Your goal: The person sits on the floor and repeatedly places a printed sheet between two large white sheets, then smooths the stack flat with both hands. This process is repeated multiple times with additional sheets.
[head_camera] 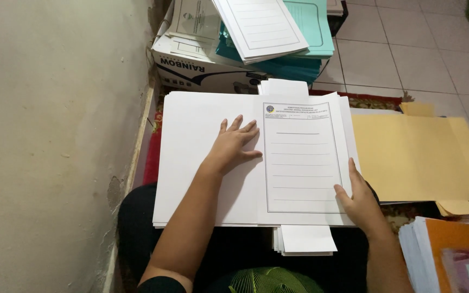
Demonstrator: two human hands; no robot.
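An opened white paper folder (191,157) lies across my lap, its right half printed with a lined form (302,157). My left hand (234,144) rests flat on the blank left half, fingers spread, next to the fold. At the lower right edge my right hand (356,198) touches the printed half, thumb on top of the sheet and fingers at the edge. A narrower stack of white sheets (305,240) sticks out from under the folder toward me, and also shows beyond its far edge.
A beige wall (55,135) runs along the left. Ahead is a cardboard box (202,70) topped with white printed folders (261,27) and teal folders (310,27). Yellow folders (419,157) lie open at right; an orange-topped paper stack (451,255) sits at lower right, on tiled floor (408,49).
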